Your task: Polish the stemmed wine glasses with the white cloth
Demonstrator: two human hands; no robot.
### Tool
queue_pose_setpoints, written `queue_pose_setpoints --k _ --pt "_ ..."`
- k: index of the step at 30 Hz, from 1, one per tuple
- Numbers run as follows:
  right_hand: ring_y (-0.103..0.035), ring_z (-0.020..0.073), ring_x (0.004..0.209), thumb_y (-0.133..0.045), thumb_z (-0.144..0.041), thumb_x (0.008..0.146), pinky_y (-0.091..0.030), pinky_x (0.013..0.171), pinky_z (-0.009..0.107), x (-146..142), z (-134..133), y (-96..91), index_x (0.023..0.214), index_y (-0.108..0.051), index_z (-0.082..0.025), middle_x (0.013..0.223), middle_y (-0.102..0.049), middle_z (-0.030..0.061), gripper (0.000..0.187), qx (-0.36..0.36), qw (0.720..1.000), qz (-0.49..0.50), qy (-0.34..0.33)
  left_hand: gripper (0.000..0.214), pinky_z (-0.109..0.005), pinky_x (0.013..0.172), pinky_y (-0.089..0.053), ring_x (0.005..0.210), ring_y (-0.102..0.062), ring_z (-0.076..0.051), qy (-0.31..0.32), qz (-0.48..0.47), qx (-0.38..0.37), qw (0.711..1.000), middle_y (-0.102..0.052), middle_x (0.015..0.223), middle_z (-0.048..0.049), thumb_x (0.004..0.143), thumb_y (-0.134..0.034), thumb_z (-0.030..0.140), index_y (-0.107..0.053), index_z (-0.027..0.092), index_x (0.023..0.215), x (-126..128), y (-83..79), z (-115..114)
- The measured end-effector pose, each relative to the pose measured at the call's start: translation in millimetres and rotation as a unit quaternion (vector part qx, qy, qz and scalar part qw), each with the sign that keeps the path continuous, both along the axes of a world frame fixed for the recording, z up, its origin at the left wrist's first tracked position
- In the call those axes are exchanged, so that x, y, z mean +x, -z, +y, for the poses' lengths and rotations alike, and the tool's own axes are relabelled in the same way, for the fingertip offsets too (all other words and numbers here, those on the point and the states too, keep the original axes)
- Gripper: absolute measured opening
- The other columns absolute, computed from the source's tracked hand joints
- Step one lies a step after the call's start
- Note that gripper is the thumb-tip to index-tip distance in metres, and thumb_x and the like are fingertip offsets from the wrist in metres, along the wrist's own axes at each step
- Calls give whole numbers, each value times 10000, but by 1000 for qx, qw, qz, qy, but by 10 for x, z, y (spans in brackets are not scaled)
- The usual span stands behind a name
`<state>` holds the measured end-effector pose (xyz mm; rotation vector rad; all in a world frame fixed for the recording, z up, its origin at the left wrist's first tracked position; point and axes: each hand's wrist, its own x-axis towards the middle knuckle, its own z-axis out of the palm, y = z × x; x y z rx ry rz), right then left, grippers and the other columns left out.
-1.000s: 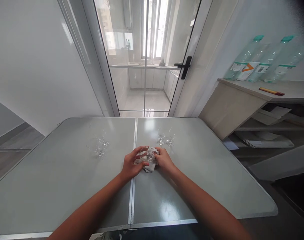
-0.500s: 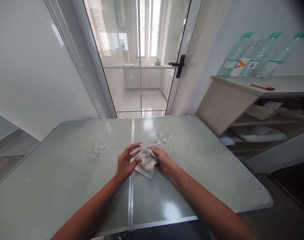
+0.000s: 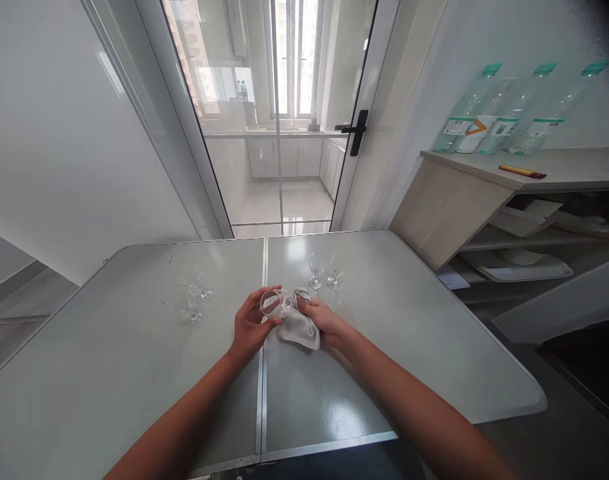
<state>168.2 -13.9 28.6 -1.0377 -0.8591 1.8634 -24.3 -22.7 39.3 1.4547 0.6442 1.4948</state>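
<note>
A clear stemmed glass [image 3: 273, 304] lies sideways in the air over the middle of the table, its bowl held by my left hand [image 3: 251, 319] with the fingers and thumb around it. My right hand [image 3: 323, 316] grips a white cloth [image 3: 300, 331] at the foot end of this glass; the cloth covers part of the foot and hangs down below. Just beyond my right hand stand two upright stemmed glasses, one glass [image 3: 315, 272] left of the other glass [image 3: 335, 275].
More clear stemmed glasses [image 3: 196, 313] stand on the left of the grey table [image 3: 134, 373]. A metal seam [image 3: 260, 400] divides the tabletop. At right, a shelf unit [image 3: 464, 207] carries plastic bottles [image 3: 501, 127] and a yellow-red packet [image 3: 523, 172]. Behind the table is a glass door [image 3: 304, 180].
My right hand has shifted its hold on the cloth, which now wraps more around the foot and hangs further right. My left hand still holds the glass in nearly the same place.
</note>
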Motion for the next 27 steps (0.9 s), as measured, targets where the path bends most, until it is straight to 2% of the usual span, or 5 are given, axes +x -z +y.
queue_pose_setpoints --k 11,15,17,22,27 --pt "-545 195 648 -507 -657 919 -456 647 321 23 58 108 712 -606 -199 661 -579 13 513 144 920 -355 84 569 -535 1068 -556 1311 -595 -302 -30 14 2 999 -645 1367 -112 800 -844 220 -619 274 1319 33 10 -16" --pt "-629 255 1031 -491 -303 917 -489 951 395 15 11 23 1011 -703 -187 1084 -666 92 259 288 849 -396 197 558 -501 1046 -577 1291 -606 -289 -71 3 0 997 -645 1359 -104 825 -822 234 -610 282 1339 21 36 5" --pt "-579 238 1214 -449 -123 814 -440 1056 377 57 -7 -35 1142 -706 -204 1283 -616 96 425 366 817 -375 241 556 -464 1020 -596 1276 -612 -275 -109 -5 -6 994 -647 1341 -94 823 -824 237 -614 288 1335 2 41 33" --pt "-638 165 723 -438 -54 687 -481 711 271 116 -81 -160 801 -722 -213 776 -688 13 345 463 815 -335 98 557 -434 973 -614 1265 -610 -284 -160 2 -26 987 -647 1319 -90 785 -856 277 -637 283 1297 -28 -5 68" --pt "-580 138 576 -663 -275 834 -415 610 244 -34 -183 -221 1216 -692 -213 726 -699 -30 388 403 806 -432 20 573 -408 904 -628 1182 -650 -274 -99 54 -25 993 -669 1300 -99 781 -859 265 -639 285 1310 -18 1 17"
